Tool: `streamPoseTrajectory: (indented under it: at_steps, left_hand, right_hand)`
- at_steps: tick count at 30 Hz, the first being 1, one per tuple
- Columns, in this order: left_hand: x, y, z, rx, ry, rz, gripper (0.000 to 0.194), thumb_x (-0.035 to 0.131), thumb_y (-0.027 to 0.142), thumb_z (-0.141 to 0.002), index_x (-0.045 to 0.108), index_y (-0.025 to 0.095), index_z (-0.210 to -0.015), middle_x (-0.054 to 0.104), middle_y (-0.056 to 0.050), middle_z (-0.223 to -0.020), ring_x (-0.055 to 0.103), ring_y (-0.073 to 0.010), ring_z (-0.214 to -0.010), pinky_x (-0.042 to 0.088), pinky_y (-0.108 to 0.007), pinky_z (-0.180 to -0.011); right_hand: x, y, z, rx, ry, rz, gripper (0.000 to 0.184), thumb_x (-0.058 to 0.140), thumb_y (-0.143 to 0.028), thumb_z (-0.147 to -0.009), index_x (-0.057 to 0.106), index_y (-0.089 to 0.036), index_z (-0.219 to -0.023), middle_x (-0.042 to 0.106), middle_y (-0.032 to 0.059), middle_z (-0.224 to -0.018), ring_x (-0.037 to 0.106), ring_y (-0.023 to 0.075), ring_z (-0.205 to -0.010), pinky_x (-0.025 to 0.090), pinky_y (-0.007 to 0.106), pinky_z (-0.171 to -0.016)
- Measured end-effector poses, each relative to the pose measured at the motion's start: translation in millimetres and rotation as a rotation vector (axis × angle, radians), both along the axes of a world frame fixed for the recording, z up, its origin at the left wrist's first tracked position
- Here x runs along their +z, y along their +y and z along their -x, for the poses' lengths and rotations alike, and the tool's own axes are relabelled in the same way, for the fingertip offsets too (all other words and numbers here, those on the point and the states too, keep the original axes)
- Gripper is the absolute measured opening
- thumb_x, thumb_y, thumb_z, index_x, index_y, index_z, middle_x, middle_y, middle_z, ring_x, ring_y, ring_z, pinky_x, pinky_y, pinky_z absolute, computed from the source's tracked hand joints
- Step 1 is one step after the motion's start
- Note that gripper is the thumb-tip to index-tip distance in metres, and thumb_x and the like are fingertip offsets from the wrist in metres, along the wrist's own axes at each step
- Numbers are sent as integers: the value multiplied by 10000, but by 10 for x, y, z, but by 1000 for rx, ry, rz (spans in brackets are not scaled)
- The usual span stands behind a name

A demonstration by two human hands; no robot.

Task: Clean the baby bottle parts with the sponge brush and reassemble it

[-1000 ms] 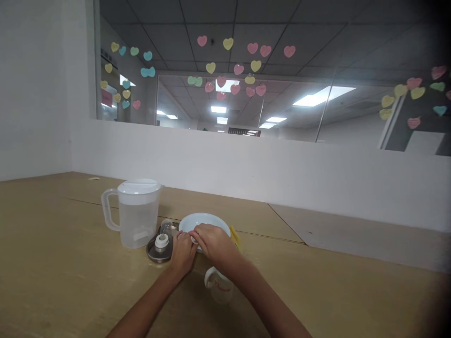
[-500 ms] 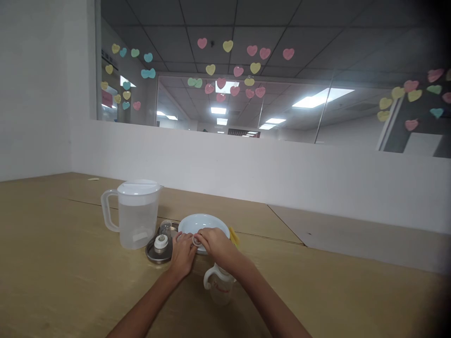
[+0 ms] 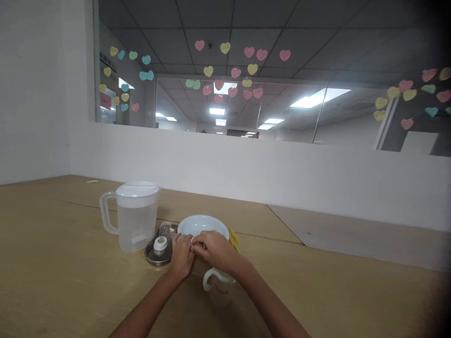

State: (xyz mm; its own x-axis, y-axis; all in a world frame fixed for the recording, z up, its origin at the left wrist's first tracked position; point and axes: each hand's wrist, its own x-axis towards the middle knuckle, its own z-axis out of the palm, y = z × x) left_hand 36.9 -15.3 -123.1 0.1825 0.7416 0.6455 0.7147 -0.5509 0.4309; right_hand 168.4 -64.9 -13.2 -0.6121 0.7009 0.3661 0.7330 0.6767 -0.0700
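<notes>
My left hand (image 3: 181,257) and my right hand (image 3: 213,247) meet at the near rim of a pale blue-white bowl (image 3: 202,226). Their fingers pinch a small white ring (image 3: 192,242), which is mostly hidden. To the left stand a clear plastic pitcher with a white lid (image 3: 136,220) and a round steel dish (image 3: 152,256) holding a white-capped fitting (image 3: 160,244) and a small clear bottle (image 3: 164,230). Below my right wrist stands a clear handled cup with red lettering (image 3: 219,288). A yellow cloth (image 3: 233,238) shows behind the bowl.
The hands work on a light wooden table (image 3: 70,263) with seams across it. A low white partition (image 3: 246,173) runs along its far edge, under a glass window with paper hearts (image 3: 225,72). A small pale scrap (image 3: 92,181) lies at the far left.
My fingers now cover more of the white ring, and my right hand sits slightly lower against the bowl's rim. The whole view has shifted slightly.
</notes>
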Motion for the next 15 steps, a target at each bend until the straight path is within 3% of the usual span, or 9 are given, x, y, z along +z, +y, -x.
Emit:
streamPoseTrajectory:
  at_steps: [7,12,15]
  left_hand:
    - [-5,7,-6,24,-35,18,326,278,256,-868,597,192,-838,630,-46,-870,557,-202,-915,280,-459,-992]
    - [29,-28,19,-41,-60,24,350,292,300,-865,629,207,-876,621,-53,-919,535,-207,-947,264,-471,-1002]
    - [35,-30,34,-76,-73,19,365,309,336,-859,652,224,-912,607,-62,-1014,505,-223,-1021,237,-487,-1014]
  right_hand:
    - [136,-113,82,-112,-172,-9,249,472,-198,-870,644,-134,-702,636,50,-732,526,123,-676,317,230,-609]
    - [30,-35,58,-96,-147,-12,227,519,-213,-847,625,-156,-655,637,36,-687,510,127,-620,284,247,-555]
    - [-21,-8,33,-14,-75,-61,249,533,-157,-819,577,-154,-574,596,18,-636,481,117,-591,283,242,-537]
